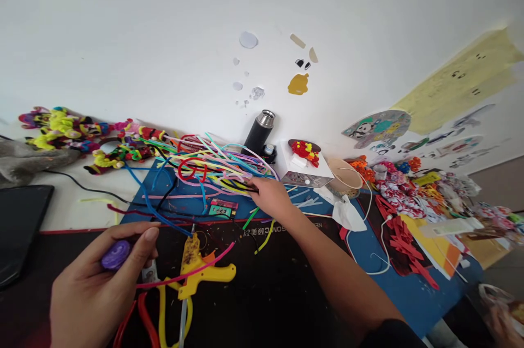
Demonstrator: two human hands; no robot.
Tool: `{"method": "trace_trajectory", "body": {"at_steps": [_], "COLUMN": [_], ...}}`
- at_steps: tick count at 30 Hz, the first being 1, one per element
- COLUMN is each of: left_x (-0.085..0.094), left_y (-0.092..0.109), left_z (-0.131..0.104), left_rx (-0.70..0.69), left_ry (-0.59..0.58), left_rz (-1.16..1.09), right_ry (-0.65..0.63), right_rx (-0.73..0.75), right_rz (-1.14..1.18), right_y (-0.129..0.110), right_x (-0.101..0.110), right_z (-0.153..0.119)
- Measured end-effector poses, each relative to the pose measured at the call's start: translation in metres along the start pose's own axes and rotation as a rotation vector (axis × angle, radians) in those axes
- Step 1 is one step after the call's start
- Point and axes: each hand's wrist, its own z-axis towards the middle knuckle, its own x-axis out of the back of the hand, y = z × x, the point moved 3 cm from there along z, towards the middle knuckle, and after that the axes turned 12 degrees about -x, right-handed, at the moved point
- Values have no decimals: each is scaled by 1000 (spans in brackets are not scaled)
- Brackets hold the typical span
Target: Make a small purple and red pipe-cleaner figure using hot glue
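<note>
My left hand [108,282] is closed around a purple coiled piece [116,255] at the lower left. A pink pipe cleaner [196,269] extends from beside its fingers across a yellow glue gun [192,266]. Red-handled pliers [147,319] and a yellow-handled tool [162,315] lie just below. My right hand [268,195] reaches to the right end of a large heap of coloured pipe cleaners [216,160]. Its fingertips are pressed together among the stems, and what they grip, if anything, is hidden.
Behind the heap stands a black flask [260,131], with a white box [305,171] to its right. Finished figures [61,124] sit at the left, near a dark tablet [24,228]. Red strips [407,244] and a white cable [382,250] lie at the right.
</note>
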Motion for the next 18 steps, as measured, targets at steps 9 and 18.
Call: {"method": "trace_trajectory", "body": {"at_steps": [9, 18], "left_x": [3, 1], "left_y": [9, 12], "left_z": [3, 4], "left_rx": [-54, -65], "left_ry": [-6, -38], "left_rz": [-15, -58], "right_ry": [9, 19], "right_rx": [-20, -12], "right_rz": [-84, -112], "right_y": [-11, -5], "right_x": [28, 73], "right_z": [-3, -16]}}
